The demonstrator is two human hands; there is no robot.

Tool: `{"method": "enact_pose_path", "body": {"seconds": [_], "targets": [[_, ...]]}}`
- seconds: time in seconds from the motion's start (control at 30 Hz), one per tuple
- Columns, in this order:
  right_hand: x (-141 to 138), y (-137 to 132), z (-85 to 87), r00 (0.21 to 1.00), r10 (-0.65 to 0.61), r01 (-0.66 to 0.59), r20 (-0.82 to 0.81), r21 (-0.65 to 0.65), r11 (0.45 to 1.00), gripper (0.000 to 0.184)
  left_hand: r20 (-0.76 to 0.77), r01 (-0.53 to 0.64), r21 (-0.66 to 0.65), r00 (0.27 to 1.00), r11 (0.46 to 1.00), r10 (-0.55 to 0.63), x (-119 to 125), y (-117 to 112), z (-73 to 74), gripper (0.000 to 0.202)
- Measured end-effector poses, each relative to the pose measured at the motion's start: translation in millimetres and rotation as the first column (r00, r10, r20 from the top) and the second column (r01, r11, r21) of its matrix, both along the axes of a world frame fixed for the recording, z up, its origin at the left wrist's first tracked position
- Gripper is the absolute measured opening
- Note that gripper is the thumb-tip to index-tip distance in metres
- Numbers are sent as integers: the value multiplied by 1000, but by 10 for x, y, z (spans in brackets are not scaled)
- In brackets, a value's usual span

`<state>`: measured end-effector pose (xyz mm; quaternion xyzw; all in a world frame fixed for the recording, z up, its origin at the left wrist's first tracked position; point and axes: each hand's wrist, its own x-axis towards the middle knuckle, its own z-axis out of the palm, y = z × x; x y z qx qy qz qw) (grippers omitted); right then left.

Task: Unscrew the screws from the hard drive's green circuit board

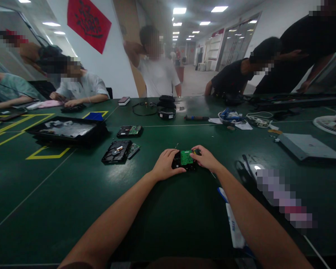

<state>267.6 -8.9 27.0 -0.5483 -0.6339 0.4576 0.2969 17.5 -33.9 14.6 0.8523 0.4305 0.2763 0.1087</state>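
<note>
A hard drive (186, 158) with a green circuit board on top lies on the green table in front of me. My left hand (168, 163) grips its left end, thumb along the near edge and fingers over the far side. In my right hand (207, 158) is a screwdriver (196, 152) with a yellow and black handle, held at the drive's right end. Its tip is hidden from me. To the left sit an opened drive casing (116, 152), a loose circuit board (133, 151) and another hard drive (129, 130).
A black tray (67, 130) stands on the left. Under my right forearm lies a blue-and-white packet (233, 224); farther right are a phone-like object (264, 186) and a grey box (310, 146). A basket of blue items (231, 116) sits beyond. Several people are around the table.
</note>
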Motion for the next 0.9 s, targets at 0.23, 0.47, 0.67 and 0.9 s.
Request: {"method": "enact_pose_path", "body": {"seconds": [0.23,0.47,0.67,0.9], "targets": [[-18,-31,17,999,1,-3,51,44,999,35,12,43,30,999,999,-43,-25,-18,6,89],[-13,-18,11,997,6,-9,75,49,999,34,17,136,123,990,983,-139,-18,-31,3,58],[25,4,0,992,27,-31,123,34,999,45,-26,214,152,977,965,-213,-14,-22,-22,47],[42,2,11,979,43,-55,199,56,997,43,-30,213,151,977,965,-210,-10,-24,-22,44]]}}
